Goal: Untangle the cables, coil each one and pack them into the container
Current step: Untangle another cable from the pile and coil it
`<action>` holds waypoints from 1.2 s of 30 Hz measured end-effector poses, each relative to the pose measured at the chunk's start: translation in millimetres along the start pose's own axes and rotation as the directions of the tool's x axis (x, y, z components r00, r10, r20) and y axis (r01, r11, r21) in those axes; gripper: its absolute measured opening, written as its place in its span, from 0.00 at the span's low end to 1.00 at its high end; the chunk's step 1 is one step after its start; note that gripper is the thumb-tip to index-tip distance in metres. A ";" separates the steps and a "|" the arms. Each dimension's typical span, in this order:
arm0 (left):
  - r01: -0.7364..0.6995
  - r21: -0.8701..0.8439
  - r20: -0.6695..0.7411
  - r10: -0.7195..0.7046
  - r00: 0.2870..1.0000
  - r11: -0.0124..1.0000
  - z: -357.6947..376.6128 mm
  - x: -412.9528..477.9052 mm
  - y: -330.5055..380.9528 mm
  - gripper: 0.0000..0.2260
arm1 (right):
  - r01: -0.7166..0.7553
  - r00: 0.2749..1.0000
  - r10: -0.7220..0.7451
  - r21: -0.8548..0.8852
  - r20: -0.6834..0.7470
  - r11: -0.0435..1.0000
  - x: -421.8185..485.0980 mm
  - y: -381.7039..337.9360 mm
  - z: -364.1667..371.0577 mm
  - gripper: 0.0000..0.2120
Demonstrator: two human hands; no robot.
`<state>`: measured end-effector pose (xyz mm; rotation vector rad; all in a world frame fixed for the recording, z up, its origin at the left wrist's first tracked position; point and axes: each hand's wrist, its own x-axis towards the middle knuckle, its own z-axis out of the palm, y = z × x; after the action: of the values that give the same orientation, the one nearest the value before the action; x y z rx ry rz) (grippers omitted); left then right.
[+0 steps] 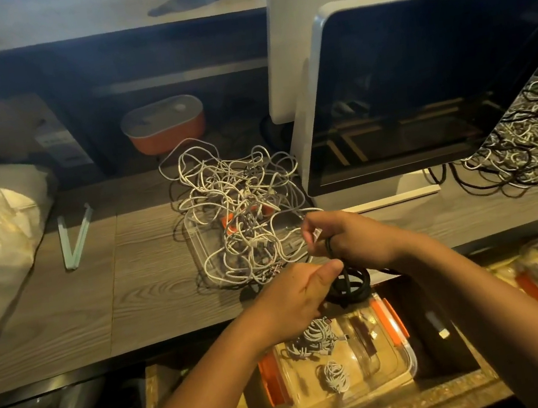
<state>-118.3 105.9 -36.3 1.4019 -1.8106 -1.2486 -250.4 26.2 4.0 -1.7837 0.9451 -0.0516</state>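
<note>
Tangled white cables (240, 204); coiled black cable (358, 284); open container (389, 384).

Both arms reach forward. The left hand (294, 298) and right hand (352, 240), close together, pinch a coiled black cable (355, 286).

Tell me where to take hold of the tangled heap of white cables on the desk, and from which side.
Pinch the big free loop at the far-left edge of the tangled heap of white cables, coming from the left: it juts clear of the knot, while the white-framed monitor walls off the right. Set down the black coiled cable first.
</note>
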 end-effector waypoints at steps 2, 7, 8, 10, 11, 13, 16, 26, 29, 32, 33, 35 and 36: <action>-0.066 -0.004 -0.006 0.066 0.998 0.998 -2.3 -2.6 8.5 0.22 | 0.000 0.987 -0.036 0.228 0.155 0.974 -0.7 1.5 -1.2 0.08; -0.130 -0.051 -0.036 0.129 0.991 0.990 -10.7 -5.7 20.5 0.25 | -0.004 0.927 -0.186 0.506 0.326 0.863 6.4 0.4 -1.9 0.09; -0.121 -0.049 -0.071 0.117 0.991 0.991 -13.5 -5.2 19.5 0.24 | 0.000 0.924 -0.201 0.526 0.326 0.851 6.6 -0.7 1.1 0.17; -0.110 -0.088 -0.171 0.094 0.981 0.990 -17.2 -6.2 16.1 0.24 | 0.061 0.950 -0.190 0.452 0.246 0.890 1.8 -1.1 14.9 0.20; -0.116 -0.097 -0.232 0.092 0.968 0.988 -16.9 -6.8 13.9 0.25 | 0.094 0.975 -0.162 0.379 0.151 0.920 1.1 2.2 23.4 0.12; -0.074 -0.053 -0.359 0.050 0.932 0.996 -15.0 -7.6 8.6 0.27 | 0.090 0.996 -0.086 0.242 -0.026 0.966 2.6 3.9 38.2 0.10; 0.093 -0.034 -0.536 -0.097 0.839 0.995 -13.4 -2.9 -6.4 0.21 | 0.074 0.995 -0.069 0.086 -0.066 0.994 6.8 6.1 57.3 0.10; 0.413 0.472 -0.545 -0.110 0.831 0.779 -24.0 5.1 -42.1 0.22 | -0.058 0.959 -0.130 -0.626 -0.250 0.777 5.3 9.7 53.9 0.08; 0.337 0.518 -0.436 -0.096 0.895 0.786 -21.4 2.7 -39.7 0.21 | -0.064 0.938 -0.166 -0.623 -0.304 0.779 1.6 7.3 47.3 0.06; 0.216 0.462 -0.279 -0.090 0.956 0.860 -18.3 -0.4 -34.5 0.20 | -0.064 0.941 -0.174 -0.657 -0.291 0.751 -1.6 2.2 35.4 0.08; 0.188 0.456 -0.241 -0.083 0.967 0.870 -18.8 -1.2 -32.5 0.20 | -0.053 0.949 -0.172 -0.674 -0.263 0.737 -2.5 0.4 31.1 0.08; 0.124 0.485 -0.155 -0.054 0.986 0.866 -20.1 -2.1 -25.7 0.19 | -0.032 0.969 -0.147 -0.696 -0.197 0.718 -4.1 -4.1 22.7 0.09; 0.089 0.507 -0.113 -0.036 0.993 0.857 -20.4 -2.2 -22.2 0.19 | -0.027 0.980 -0.118 -0.706 -0.157 0.708 -4.6 -7.7 19.2 0.10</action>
<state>-90.6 100.1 -47.0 1.7788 -2.1357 -0.7235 -240.5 44.8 3.7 -2.5582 1.1530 0.1327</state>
